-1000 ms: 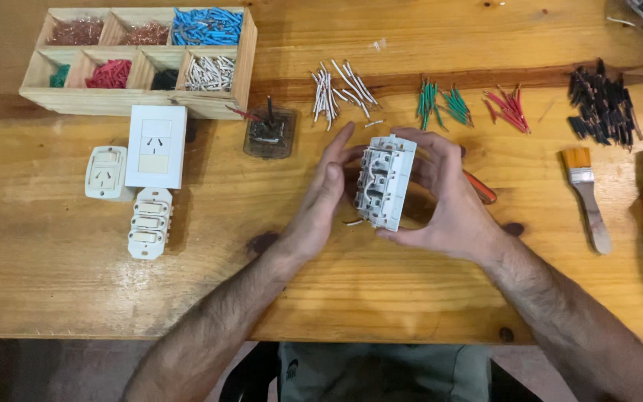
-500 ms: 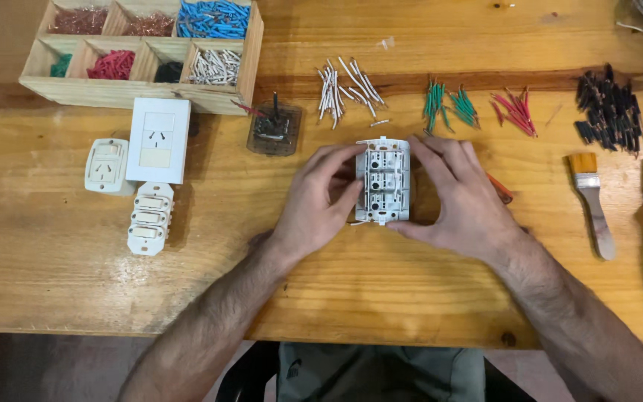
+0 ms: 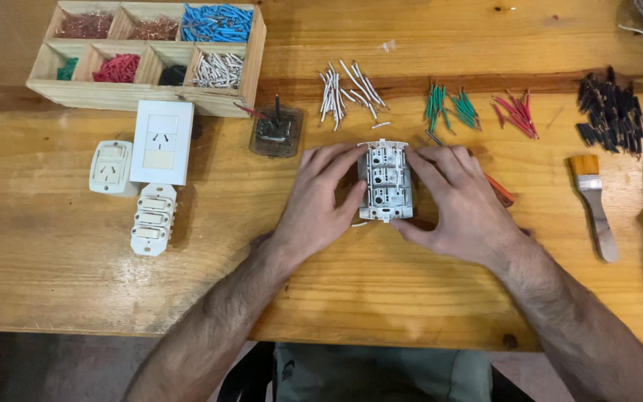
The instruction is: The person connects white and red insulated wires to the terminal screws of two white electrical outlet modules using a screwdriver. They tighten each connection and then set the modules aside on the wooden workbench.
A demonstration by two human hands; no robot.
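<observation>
White switch block (image 3: 385, 181) lies back-up on wooden counter (image 3: 76, 275), centre. Left hand (image 3: 320, 202) grips it at 9 o'clock, right hand (image 3: 461, 202) at 3. Risk: red screwdriver (image 3: 500, 190) under right hand could roll if nudged.

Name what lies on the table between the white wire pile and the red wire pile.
In the head view, the green wire pile lies between the white wire pile and the red wire pile.
</observation>
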